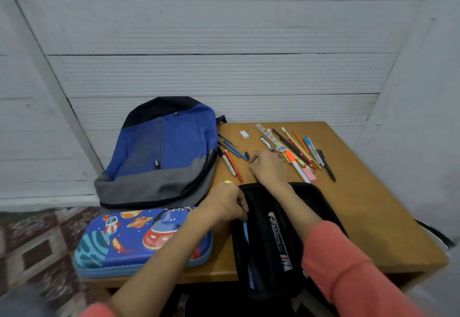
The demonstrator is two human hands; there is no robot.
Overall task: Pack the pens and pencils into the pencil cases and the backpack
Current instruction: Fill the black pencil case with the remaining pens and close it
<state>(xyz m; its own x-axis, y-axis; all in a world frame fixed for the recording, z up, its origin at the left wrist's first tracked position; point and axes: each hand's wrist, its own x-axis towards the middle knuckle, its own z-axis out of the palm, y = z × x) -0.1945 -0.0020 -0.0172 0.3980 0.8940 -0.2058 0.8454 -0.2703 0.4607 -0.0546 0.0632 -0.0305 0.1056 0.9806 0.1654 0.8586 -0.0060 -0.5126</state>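
Currently the right hand (267, 167) is reaching past the open black pencil case (263, 229) to the loose pens (229, 164) lying on the surface (361, 204) beside the backpack (161, 152), its fingers curling down, grasp not discernible. The left hand (227, 201) is gripping the case's left rim, fingers clenched on it. The pens are looking light, stiff and roll-prone, so a mid-barrel pinch is probably suiting them best.

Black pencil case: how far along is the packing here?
Early. Done: one blue pen lies in the open black pencil case. In hand: the left hand holds that case's rim; the right hand reaches at the loose pens, grip unclear. Left: nearly all those pens, plus the closed space case and closed backpack.
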